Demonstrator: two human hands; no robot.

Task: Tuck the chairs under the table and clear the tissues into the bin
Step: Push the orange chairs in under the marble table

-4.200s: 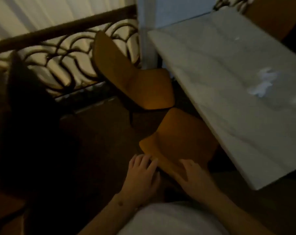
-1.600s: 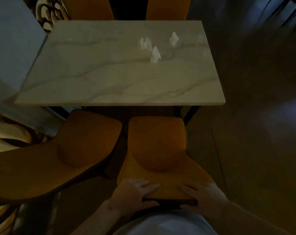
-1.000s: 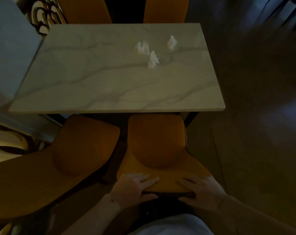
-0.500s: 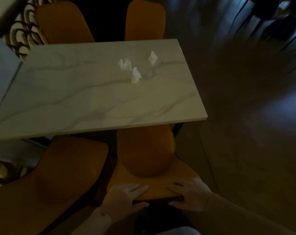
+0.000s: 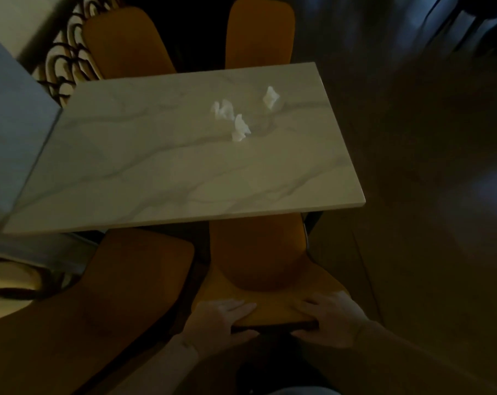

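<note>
An orange chair (image 5: 258,252) stands right in front of me, its seat partly under the near edge of the white marble table (image 5: 156,172). My left hand (image 5: 219,320) and my right hand (image 5: 330,317) both grip the top of its backrest, fingers over the front and thumbs behind. Three crumpled white tissues lie on the far right of the tabletop: one (image 5: 223,109), one (image 5: 240,128) and one (image 5: 271,96). A second orange chair (image 5: 107,295) stands to the left, angled away from the table. No bin is in view.
Two more orange chairs (image 5: 127,44) (image 5: 260,32) sit at the table's far side. A patterned railing (image 5: 67,58) and a pale grey panel (image 5: 10,109) stand to the left. Dark floor (image 5: 427,195) stretches to the right.
The chair in my hands has slid forward, so more of its seat lies under the table's edge. My view has lifted and now shows the far chairs.
</note>
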